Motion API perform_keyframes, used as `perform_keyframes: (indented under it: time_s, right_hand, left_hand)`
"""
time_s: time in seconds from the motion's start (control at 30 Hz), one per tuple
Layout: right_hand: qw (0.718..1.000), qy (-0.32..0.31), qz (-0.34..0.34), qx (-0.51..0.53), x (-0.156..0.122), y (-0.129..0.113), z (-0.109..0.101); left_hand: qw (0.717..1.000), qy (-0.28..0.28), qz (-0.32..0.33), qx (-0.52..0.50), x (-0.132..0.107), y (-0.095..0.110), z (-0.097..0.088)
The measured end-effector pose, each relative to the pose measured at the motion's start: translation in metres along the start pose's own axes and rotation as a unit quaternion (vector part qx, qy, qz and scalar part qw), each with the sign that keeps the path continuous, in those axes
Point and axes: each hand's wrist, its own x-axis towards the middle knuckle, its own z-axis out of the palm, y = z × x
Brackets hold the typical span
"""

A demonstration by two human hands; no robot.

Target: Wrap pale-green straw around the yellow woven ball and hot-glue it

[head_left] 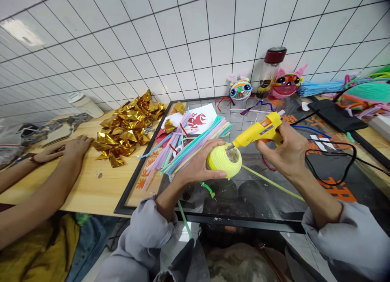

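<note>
My left hand (pixel 204 164) is wrapped around a round ball wound with yellow pipe cleaner (pixel 230 164), thumb along its lower side. A see-through opening faces up and right on the ball. In my right hand (pixel 288 148) is a yellow glue gun (pixel 258 132), its nozzle touching or just above the rim of that opening. A loose yellow pipe cleaner (pixel 271 180) trails from the ball toward my right forearm. Beyond my left hand lies a bundle of pastel pipe cleaners (pixel 195 142).
Crumpled gold foil (pixel 131 123) lies on the wooden table at left, beside a co-worker's hands (pixel 71 150). Two decorated animal balls stand by the wall with a bottle (pixel 269 73) between them. A black cable (pixel 332 152) loops at right.
</note>
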Motion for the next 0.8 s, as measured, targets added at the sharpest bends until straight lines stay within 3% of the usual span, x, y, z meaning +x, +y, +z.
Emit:
perform_keyframes:
  time_s: [0.13,0.43,0.6,0.8]
  right_hand:
    - [1.0,0.001,0.0,-0.01,0.0,0.0015,-0.0017]
    - [0.999,0.027,-0.047,0.006,-0.0002,0.0044,-0.0013]
    - [0.999,-0.011,-0.038,0.003,-0.0003,0.001,-0.0048]
    - [0.998,0.004,-0.061,-0.019,-0.0017,0.0033,-0.0015]
  left_hand:
    - [1.0,0.016,-0.019,0.011,0.0024,-0.0006,0.0017]
    - [0.999,0.013,0.022,0.039,0.0031,0.0018,0.0003]
    - [0.999,0.011,0.017,0.038,0.0019,-0.0001,0.0011]
    - [1.0,0.008,-0.004,0.029,0.0004,-0.0014,0.002]
